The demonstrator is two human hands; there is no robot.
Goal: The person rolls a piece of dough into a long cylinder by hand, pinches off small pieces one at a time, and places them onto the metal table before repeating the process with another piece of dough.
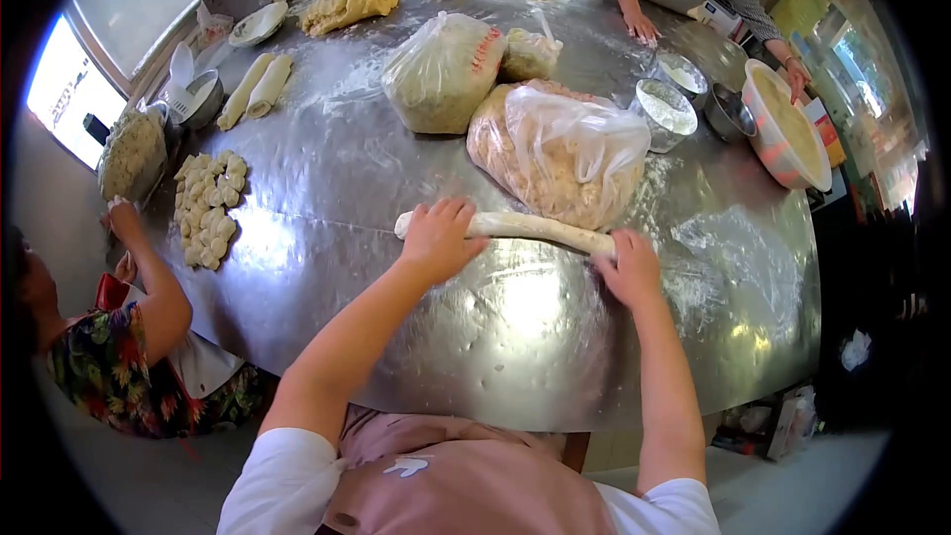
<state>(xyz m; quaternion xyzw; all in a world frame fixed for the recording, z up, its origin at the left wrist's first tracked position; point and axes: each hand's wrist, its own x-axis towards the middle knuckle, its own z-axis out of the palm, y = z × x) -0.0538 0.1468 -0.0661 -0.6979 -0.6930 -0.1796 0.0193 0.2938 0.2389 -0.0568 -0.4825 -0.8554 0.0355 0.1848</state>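
Observation:
A long pale dough rope (535, 227) lies crosswise on the metal table in front of me, bowed slightly. My left hand (441, 240) rests flat over the rope near its left end, fingers stretched forward and a little apart. At the other end, my right hand (631, 269) touches the rope, its thumb apart from the fingers. The rope's right tip is partly covered by that hand. Just beyond the rope sits a large plastic bag of dough (565, 154), close to its middle. Behind that stands another tied bag of dough (441, 74).
On the left, a person (139, 337) works near small dough pieces (208, 208). Two dough rolls (256, 89) and a yellow dough mass (349, 7) lie farther back. Flour bowls (666, 114), a large tub (786, 129) and another person's hand (639, 25) are at right.

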